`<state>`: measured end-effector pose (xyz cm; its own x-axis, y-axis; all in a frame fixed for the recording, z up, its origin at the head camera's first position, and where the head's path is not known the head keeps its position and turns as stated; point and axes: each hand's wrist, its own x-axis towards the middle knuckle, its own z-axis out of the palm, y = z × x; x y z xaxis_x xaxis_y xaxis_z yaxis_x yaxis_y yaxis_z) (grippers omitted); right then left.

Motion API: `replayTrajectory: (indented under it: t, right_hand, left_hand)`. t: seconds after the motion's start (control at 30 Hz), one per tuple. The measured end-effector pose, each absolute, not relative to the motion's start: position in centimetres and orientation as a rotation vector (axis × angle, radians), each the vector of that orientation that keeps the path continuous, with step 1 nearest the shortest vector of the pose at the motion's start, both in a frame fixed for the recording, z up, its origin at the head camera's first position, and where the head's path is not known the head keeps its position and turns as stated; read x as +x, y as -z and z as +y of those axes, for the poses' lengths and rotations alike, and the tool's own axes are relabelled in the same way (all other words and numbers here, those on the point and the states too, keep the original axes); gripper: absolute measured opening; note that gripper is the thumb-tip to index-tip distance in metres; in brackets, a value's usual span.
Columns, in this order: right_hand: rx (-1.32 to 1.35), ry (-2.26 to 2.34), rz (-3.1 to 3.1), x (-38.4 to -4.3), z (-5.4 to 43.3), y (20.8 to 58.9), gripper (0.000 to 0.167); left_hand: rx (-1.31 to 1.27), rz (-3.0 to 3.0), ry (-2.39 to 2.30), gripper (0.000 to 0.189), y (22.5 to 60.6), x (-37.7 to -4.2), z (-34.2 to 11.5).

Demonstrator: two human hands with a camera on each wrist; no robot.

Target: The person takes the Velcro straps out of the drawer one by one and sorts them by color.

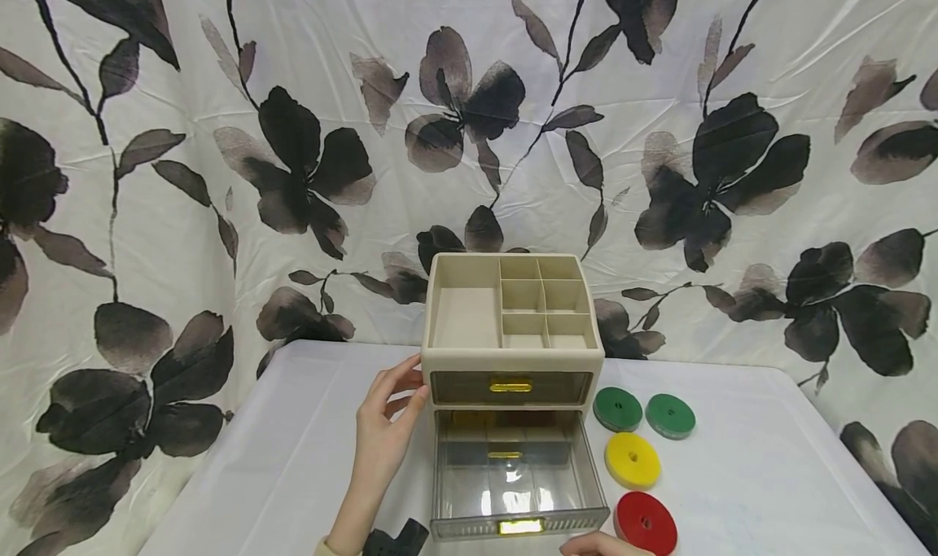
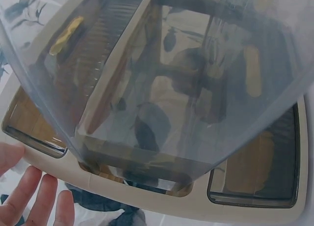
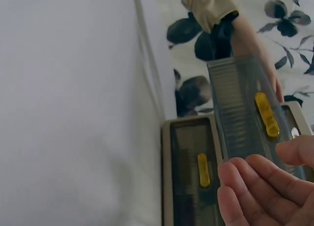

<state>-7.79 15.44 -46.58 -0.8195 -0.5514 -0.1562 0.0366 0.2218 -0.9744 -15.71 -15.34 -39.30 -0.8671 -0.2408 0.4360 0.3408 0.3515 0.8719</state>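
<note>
A cream desktop organizer (image 1: 513,361) stands on the table, its upper drawer (image 1: 469,387) closed. Below that, a clear grey drawer (image 1: 520,491) with a gold pull (image 1: 521,527) is drawn far out, with nothing lying inside. My left hand (image 1: 384,413) is at the organizer's left side, fingertips against the cream wall and thumb near the front corner. In the left wrist view its fingers (image 2: 22,201) spread along the frame. At the drawer's front right corner is my right hand (image 1: 601,545), mostly cut off; the right wrist view shows its fingers (image 3: 265,186) relaxed, holding nothing.
Right of the drawer lie two green discs (image 1: 618,409), a yellow disc (image 1: 633,460) and a red disc (image 1: 646,523). Open compartments (image 1: 545,295) top the organizer. A floral cloth (image 1: 454,206) hangs behind the white table (image 1: 762,458).
</note>
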Motion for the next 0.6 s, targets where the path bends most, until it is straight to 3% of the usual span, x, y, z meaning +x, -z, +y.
replayTrajectory:
  t: [0.23, 0.6]
  right_hand:
    - [-0.712, 1.759, 1.599, -8.0, 14.6, 45.9, 0.048]
    - [-0.534, 1.708, 2.177, -6.9, 11.4, 45.3, 0.038]
  left_hand:
    - [-0.094, -2.107, 1.552, 0.041, 39.3, -15.7, -15.4]
    - [-0.084, -2.122, 1.541, 0.042, 39.4, -15.8, -15.3]
